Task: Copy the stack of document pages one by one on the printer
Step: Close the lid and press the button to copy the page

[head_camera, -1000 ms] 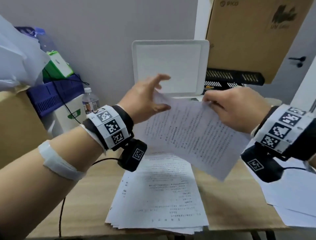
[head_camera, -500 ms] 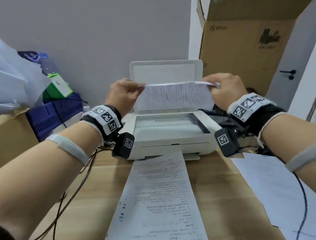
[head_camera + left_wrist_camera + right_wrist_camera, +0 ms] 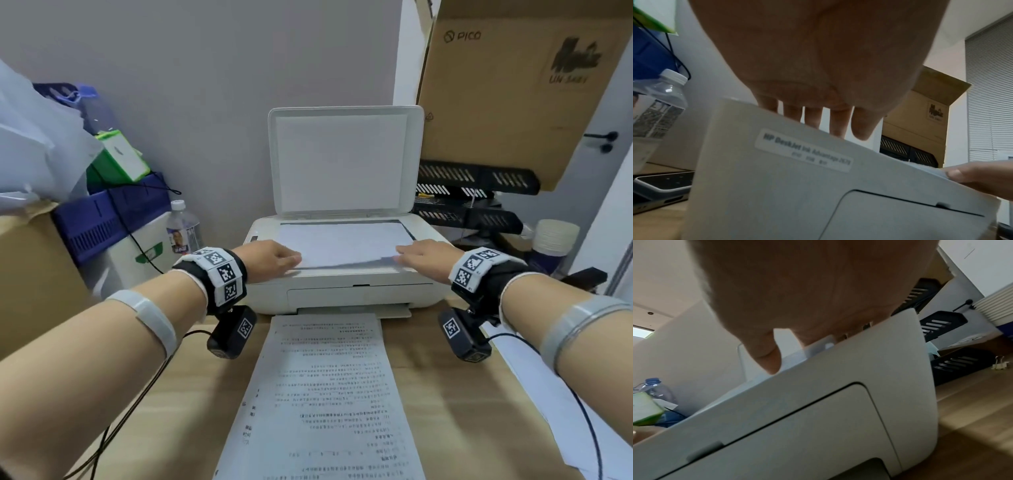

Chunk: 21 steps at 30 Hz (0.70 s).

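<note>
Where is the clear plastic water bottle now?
In the head view, the clear plastic water bottle stands left of the white printer, against the wall, beyond the left hand.

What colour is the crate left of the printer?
Blue-purple crate, clearest in the head view.

An office: a printer (image 3: 342, 274) on a wooden worktop (image 3: 171, 411), black paper trays (image 3: 476, 192), cardboard boxes (image 3: 507, 96), window blinds (image 3: 990, 97).

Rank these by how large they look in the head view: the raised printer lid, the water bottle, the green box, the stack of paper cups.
1. Printer lid, clearly largest.
2. Green box.
3. Water bottle and stack of paper cups: similar in apparent size, both partly hidden, so unranked.
</note>
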Each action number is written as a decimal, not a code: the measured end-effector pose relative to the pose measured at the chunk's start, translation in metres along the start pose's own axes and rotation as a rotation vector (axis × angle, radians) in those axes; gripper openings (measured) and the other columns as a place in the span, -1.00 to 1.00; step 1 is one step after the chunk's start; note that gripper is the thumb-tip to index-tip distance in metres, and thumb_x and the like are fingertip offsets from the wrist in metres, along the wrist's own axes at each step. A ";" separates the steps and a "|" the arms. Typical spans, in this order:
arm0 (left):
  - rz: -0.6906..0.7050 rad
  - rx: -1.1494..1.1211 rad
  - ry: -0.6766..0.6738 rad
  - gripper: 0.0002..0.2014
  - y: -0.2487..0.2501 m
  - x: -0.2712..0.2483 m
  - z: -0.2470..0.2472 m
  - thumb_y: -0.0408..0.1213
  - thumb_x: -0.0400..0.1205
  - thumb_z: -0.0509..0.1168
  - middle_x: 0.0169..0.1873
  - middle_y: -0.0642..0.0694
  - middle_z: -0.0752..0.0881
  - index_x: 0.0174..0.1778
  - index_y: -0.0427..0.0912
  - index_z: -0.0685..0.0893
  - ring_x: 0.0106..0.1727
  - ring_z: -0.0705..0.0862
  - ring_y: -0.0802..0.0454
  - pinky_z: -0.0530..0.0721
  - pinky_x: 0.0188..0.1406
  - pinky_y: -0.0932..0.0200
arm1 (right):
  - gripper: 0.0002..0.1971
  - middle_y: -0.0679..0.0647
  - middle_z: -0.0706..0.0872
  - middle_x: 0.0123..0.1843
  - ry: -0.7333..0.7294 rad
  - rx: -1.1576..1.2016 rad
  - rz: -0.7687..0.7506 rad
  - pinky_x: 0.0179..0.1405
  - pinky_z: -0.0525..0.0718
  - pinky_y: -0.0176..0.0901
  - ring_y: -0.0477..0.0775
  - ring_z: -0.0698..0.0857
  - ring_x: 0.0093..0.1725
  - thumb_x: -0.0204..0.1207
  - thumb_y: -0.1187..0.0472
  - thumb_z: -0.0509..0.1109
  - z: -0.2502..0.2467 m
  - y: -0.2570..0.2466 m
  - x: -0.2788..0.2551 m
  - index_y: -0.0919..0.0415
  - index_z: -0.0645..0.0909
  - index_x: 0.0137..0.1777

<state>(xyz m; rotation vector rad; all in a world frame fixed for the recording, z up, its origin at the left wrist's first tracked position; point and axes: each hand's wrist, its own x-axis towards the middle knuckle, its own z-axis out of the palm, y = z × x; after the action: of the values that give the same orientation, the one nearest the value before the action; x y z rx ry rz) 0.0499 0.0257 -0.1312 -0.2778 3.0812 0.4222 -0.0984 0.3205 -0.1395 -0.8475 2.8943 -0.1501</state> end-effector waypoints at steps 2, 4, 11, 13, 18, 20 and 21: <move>0.014 0.049 -0.041 -0.48 0.000 0.003 0.002 0.25 0.73 0.00 0.60 0.07 0.44 0.57 0.17 0.47 0.62 0.37 0.00 0.28 0.62 -0.02 | -0.35 0.14 0.31 0.69 -0.023 -0.043 0.027 0.64 0.11 0.23 0.28 0.22 0.66 0.72 -0.30 -0.12 0.002 -0.001 0.001 0.03 0.24 0.68; 0.031 0.064 -0.053 -0.47 0.002 0.003 0.004 0.23 0.74 -0.01 0.65 0.00 0.34 0.61 0.17 0.41 0.67 0.28 -0.01 0.19 0.66 -0.03 | -0.54 0.18 0.23 0.69 0.046 -0.013 0.055 0.61 0.18 0.34 0.31 0.24 0.63 0.81 0.16 -0.06 0.006 0.001 0.003 0.11 0.13 0.69; 0.049 0.000 -0.105 -0.44 0.003 0.008 -0.001 0.25 0.74 -0.03 0.62 0.06 0.40 0.62 0.14 0.41 0.65 0.32 0.02 0.20 0.66 -0.01 | -0.48 0.20 0.08 0.72 -0.041 -0.090 0.089 0.61 0.12 0.44 0.40 0.09 0.67 0.71 -0.03 -0.18 0.004 -0.002 0.004 0.04 0.15 0.64; 0.040 -0.074 -0.109 -0.44 0.003 0.011 -0.011 0.27 0.73 -0.01 0.51 0.08 0.54 0.56 0.09 0.50 0.54 0.47 0.02 0.33 0.60 -0.02 | -0.66 0.21 0.24 0.64 -0.016 0.014 0.094 0.60 0.18 0.38 0.35 0.24 0.58 0.78 0.17 -0.03 0.000 -0.007 0.007 0.20 0.33 0.48; -0.049 -0.400 0.132 -0.59 -0.002 0.044 -0.053 0.05 0.72 0.23 0.32 -0.04 0.68 0.43 -0.06 0.59 0.16 0.75 0.03 0.65 0.10 0.01 | -0.42 0.13 0.18 0.74 0.129 0.000 -0.034 0.69 0.08 0.10 0.17 0.10 0.73 0.75 -0.11 0.07 -0.024 -0.026 0.020 0.07 0.18 0.71; -0.153 -0.645 0.268 -0.59 -0.004 0.065 -0.071 -0.12 0.69 0.34 0.16 -0.13 0.72 0.45 -0.11 0.52 -0.13 0.79 0.05 0.74 -0.07 0.06 | -0.40 0.12 0.24 0.72 0.187 0.033 -0.125 0.68 0.12 0.07 0.13 0.16 0.71 0.72 -0.12 0.15 -0.038 -0.040 0.029 0.06 0.21 0.71; -0.196 -0.745 0.330 -0.52 -0.004 0.075 -0.079 -0.18 0.67 0.37 0.14 -0.19 0.71 0.49 -0.13 0.45 -0.19 0.78 0.04 0.76 -0.08 0.08 | -0.40 0.12 0.25 0.71 0.205 0.048 -0.161 0.68 0.13 0.07 0.13 0.17 0.71 0.71 -0.11 0.18 -0.046 -0.048 0.035 0.04 0.22 0.70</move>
<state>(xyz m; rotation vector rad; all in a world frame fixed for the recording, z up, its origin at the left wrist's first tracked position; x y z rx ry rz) -0.0228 -0.0124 -0.0591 -0.7077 2.9857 1.6429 -0.1085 0.2641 -0.0914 -1.1176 2.9905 -0.3395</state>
